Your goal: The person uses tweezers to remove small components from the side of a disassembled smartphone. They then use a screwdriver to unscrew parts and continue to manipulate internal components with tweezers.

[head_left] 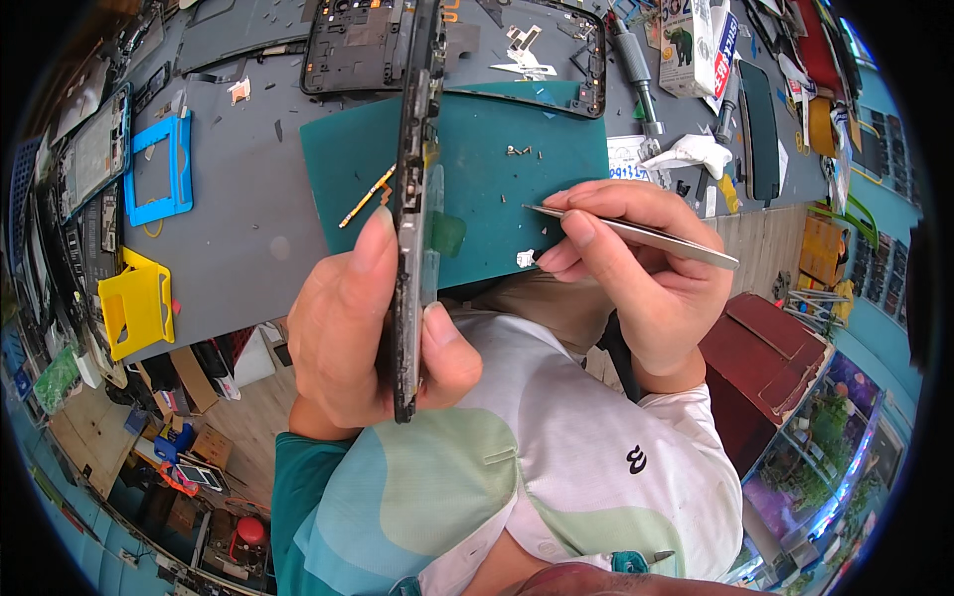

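Note:
My left hand (pixel 338 333) grips a dark phone (pixel 408 219) by its lower end. The phone stands on edge, so its narrow side faces me and its two faces are mostly hidden. Thumb and fingers press on opposite sides of it. In my right hand (pixel 661 263) is a pair of metal tweezers (pixel 681 244), pinched and pointing left. Their tips hover near small screws (pixel 519 151) on the green work mat (pixel 343 149). Left of the phone lies a thin flex cable (pixel 366 197). A small white piece (pixel 525 258) rests by the mat's near edge.
Black phone housings (pixel 353 50) lie at the back of the grey table (pixel 238 268). Blue (pixel 159 169) and yellow (pixel 137 303) plastic holders stand at the left. A screwdriver-like tool (pixel 634 70), crumpled tissue (pixel 693 154) and a box (pixel 686 50) sit back right.

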Action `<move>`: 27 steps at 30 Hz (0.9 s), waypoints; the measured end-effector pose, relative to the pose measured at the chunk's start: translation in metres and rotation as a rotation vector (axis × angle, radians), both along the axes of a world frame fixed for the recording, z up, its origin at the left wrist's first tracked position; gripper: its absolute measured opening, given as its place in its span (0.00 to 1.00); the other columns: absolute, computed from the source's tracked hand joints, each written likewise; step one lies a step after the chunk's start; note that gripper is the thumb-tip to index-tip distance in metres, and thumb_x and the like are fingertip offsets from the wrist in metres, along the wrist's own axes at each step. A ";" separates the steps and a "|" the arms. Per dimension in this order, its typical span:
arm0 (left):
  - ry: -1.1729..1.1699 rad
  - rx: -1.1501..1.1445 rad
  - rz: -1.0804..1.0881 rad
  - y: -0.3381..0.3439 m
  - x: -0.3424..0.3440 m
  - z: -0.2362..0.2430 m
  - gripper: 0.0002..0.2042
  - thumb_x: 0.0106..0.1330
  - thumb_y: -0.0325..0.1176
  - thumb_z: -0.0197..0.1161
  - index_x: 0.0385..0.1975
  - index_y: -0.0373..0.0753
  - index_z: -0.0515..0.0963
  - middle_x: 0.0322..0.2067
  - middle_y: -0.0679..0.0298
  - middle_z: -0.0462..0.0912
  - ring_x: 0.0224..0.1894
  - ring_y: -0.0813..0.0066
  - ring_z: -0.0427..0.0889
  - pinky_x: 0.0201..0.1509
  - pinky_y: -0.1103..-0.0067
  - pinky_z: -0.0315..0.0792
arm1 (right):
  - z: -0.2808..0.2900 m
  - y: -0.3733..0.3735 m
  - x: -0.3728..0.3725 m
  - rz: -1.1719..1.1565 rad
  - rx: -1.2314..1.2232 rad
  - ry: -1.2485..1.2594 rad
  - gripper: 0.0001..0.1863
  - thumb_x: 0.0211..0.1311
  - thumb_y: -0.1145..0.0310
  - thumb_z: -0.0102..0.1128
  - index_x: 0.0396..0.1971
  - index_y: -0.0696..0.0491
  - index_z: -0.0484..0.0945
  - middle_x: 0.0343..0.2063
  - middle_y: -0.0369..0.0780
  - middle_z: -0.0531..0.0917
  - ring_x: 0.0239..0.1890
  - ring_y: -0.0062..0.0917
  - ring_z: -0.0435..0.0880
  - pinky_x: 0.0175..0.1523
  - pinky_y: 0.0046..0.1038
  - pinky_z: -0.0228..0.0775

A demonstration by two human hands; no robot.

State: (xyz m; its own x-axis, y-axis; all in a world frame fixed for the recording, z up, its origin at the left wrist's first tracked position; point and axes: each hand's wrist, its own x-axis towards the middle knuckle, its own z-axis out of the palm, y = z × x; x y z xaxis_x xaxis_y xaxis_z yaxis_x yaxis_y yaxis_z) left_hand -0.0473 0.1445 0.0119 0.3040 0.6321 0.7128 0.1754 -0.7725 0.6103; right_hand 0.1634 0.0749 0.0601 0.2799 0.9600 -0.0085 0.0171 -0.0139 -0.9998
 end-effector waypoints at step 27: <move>0.005 0.015 0.011 -0.001 -0.001 -0.002 0.32 0.50 0.23 0.63 0.59 0.16 0.71 0.45 0.40 0.85 0.26 0.61 0.85 0.30 0.74 0.78 | 0.009 -0.007 0.003 -0.032 0.032 -0.268 0.10 0.60 0.87 0.67 0.41 0.68 0.84 0.43 0.50 0.88 0.36 0.28 0.91 0.41 0.24 0.84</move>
State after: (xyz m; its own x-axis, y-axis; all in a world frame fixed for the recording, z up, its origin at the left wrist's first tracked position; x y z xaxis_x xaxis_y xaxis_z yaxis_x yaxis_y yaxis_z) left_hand -0.0481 0.1432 0.0098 0.3008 0.6247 0.7206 0.1873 -0.7796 0.5976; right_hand 0.1668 0.0683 0.0694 0.2987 0.9491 0.0999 0.2815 0.0124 -0.9595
